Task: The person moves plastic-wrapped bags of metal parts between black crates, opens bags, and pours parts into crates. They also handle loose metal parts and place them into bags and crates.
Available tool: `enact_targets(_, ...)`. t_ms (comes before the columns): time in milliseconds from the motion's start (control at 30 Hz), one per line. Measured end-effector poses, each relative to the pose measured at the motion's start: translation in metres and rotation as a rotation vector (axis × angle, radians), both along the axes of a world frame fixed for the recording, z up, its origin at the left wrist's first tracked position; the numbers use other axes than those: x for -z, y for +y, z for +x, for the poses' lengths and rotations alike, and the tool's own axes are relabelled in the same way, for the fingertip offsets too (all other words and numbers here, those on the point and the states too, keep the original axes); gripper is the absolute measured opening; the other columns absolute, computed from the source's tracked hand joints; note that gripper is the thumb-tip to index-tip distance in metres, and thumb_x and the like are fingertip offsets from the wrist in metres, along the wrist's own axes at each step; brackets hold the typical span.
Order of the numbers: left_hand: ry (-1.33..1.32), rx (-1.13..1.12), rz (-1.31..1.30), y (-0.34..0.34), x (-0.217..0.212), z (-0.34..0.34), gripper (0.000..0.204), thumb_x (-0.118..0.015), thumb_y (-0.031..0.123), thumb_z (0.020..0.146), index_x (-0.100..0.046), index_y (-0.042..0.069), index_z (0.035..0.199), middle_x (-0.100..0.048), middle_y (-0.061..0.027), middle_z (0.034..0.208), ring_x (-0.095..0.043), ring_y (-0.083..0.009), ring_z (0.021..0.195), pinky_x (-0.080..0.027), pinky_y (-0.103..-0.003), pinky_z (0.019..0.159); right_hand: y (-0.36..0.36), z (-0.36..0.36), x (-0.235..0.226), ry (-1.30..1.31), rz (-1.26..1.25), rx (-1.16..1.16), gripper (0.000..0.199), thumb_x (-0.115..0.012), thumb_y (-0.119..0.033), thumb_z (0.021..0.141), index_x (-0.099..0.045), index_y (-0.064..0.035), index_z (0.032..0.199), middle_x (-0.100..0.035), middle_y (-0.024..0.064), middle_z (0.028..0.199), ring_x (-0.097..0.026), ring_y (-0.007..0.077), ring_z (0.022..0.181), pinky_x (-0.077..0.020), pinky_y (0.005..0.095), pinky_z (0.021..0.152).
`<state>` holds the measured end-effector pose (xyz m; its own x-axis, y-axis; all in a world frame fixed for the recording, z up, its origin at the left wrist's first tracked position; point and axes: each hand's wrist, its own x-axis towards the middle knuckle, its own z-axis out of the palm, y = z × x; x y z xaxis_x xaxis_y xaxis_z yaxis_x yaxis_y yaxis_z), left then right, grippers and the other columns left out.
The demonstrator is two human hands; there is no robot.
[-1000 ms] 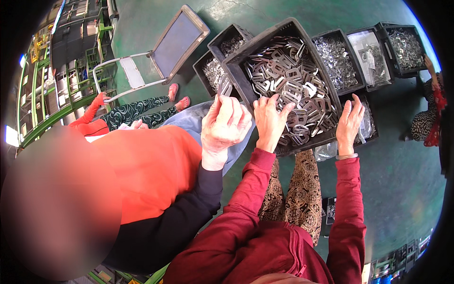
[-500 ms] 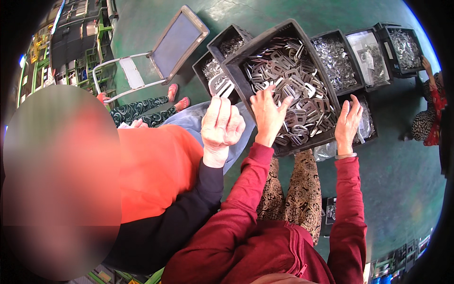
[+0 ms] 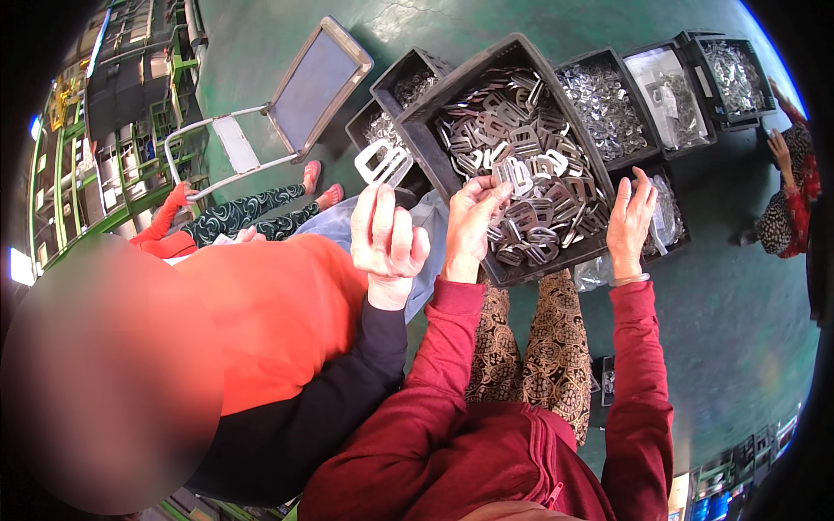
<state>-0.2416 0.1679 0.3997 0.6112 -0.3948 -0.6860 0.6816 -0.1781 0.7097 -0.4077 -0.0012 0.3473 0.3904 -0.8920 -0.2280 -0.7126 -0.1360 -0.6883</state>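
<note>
My left hand (image 3: 469, 227) is over the near left part of a black crate (image 3: 432, 146) full of flat, slotted metal buckles. Between its thumb and fingers it pinches one silver buckle (image 3: 513, 177). My right hand (image 3: 630, 224) hovers by the crate's right rim with its fingers apart and nothing in them. At my left, a co-worker's hand (image 3: 388, 239) holds up a shiny metal buckle (image 3: 383, 163) beside the crate.
More black crates of small metal parts (image 3: 606, 104) stand behind and to the right, one with clear plastic bags (image 3: 667, 217). A folding chair (image 3: 317, 82) stands on the green floor at the far left. Another person (image 3: 786, 182) is at the far right.
My left hand has drawn back slightly and closed on a buckle. The co-worker's hand has shifted left and turned its buckle more face-on. My right hand stays open near the rim.
</note>
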Motion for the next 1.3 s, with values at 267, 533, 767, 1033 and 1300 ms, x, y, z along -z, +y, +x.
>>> enact_targets(267,0.024,0.044,-0.048,0.014,0.003,-0.003,0.018,-0.071,0.01,0.085,-0.064,0.003,0.1,-0.067,-0.0033,0.082,-0.061,-0.0081,0.069,-0.048,-0.019,0.063,0.0,0.001,-0.001,-0.014,0.004,0.006,0.043,-0.04,-0.037,0.1,-0.045,-0.0044,0.128,-0.048,0.0205,0.117,-0.046,0.0375,0.113,-0.0379,0.0459,0.096)
enact_targets(533,-0.839,0.336,0.509,0.038,-0.016,-0.051,0.053,-0.073,0.021,0.083,-0.053,0.002,0.129,-0.058,-0.0109,0.107,-0.052,-0.0202,0.09,-0.044,-0.032,0.08,0.0,0.001,-0.001,-0.04,-0.015,0.001,0.04,-0.038,-0.033,0.101,-0.046,-0.0049,0.128,-0.047,0.0204,0.115,-0.048,0.0359,0.109,-0.0369,0.0432,0.095)
enact_targets(767,-1.051,0.298,0.643,0.074,0.0,-0.089,0.054,-0.058,0.031,0.094,-0.041,0.003,0.137,-0.045,-0.0153,0.129,-0.038,-0.0278,0.118,-0.028,-0.043,0.1,-0.001,0.001,-0.003,-0.034,-0.005,-0.027,0.042,-0.034,-0.032,0.102,-0.046,-0.002,0.129,-0.048,0.0203,0.12,-0.047,0.0361,0.112,-0.0357,0.0423,0.098)
enact_targets(1033,-0.743,0.226,0.671,0.071,0.045,-0.093,0.117,-0.08,0.043,0.072,-0.003,-0.003,0.148,-0.009,-0.03,0.151,-0.007,-0.0402,0.14,-0.004,-0.051,0.114,0.001,-0.002,0.005,-0.052,-0.035,-0.051,0.042,-0.036,-0.035,0.101,-0.047,-0.0045,0.127,-0.048,0.0195,0.115,-0.047,0.0366,0.111,-0.0364,0.0438,0.097)
enact_targets(1300,-0.832,0.106,0.514,0.057,0.05,-0.07,0.11,-0.083,0.038,0.07,-0.013,-0.007,0.141,-0.019,-0.0257,0.144,-0.016,-0.0343,0.135,-0.01,-0.046,0.111,-0.002,-0.001,0.011,-0.09,-0.073,-0.072,0.038,-0.043,-0.029,0.098,-0.049,-0.0001,0.123,-0.052,0.0223,0.12,-0.046,0.0396,0.112,-0.0375,0.0452,0.097)
